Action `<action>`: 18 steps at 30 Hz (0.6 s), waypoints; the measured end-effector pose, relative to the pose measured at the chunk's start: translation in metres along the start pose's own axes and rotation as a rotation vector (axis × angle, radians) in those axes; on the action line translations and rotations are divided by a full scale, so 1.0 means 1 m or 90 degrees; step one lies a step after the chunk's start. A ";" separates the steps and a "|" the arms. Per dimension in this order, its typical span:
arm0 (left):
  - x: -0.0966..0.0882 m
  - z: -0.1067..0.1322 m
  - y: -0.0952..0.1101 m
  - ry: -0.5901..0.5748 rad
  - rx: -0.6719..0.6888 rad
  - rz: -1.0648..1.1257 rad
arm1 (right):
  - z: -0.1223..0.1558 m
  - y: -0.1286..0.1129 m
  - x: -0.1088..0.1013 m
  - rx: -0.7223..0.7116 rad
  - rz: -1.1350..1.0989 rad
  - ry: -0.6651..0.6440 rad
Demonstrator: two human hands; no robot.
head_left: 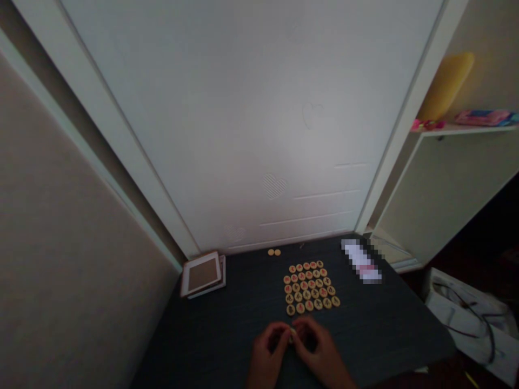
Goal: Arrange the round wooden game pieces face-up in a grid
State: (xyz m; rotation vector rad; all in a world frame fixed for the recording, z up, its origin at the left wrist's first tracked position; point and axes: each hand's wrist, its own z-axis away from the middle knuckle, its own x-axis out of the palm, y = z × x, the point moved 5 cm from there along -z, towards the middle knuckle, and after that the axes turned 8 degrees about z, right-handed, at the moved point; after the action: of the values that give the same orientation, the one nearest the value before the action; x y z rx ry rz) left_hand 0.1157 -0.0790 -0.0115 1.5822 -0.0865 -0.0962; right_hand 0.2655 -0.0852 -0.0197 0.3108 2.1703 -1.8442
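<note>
My left hand (267, 346) and my right hand (320, 346) meet near the front of the dark table, thumbs and fingertips pinched together. Between them shows a small round Chinese chess piece (291, 337), partly covered by the fingers. Just beyond my fingertips, several more round wooden pieces (309, 305) lie flat in neat rows, marked with red or black characters. Farther back, by the white panel, two plain pale discs (274, 252) lie side by side with no marking visible.
A stack of framed boards or boxes (204, 274) stands at the table's back left. A blurred white item (362, 262) lies at the back right. The white panel (259, 135) rises behind the dark table (227, 329). To the right, a white box with cables (472, 319) sits lower down.
</note>
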 end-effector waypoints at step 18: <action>0.001 0.002 0.004 -0.011 0.031 0.003 | 0.000 -0.008 -0.003 0.014 -0.021 0.001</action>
State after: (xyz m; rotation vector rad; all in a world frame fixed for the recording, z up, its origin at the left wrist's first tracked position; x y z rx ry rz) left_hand 0.1168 -0.0816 -0.0080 1.6303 -0.1068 -0.1056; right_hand 0.2658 -0.0867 -0.0117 0.2824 2.1706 -1.8873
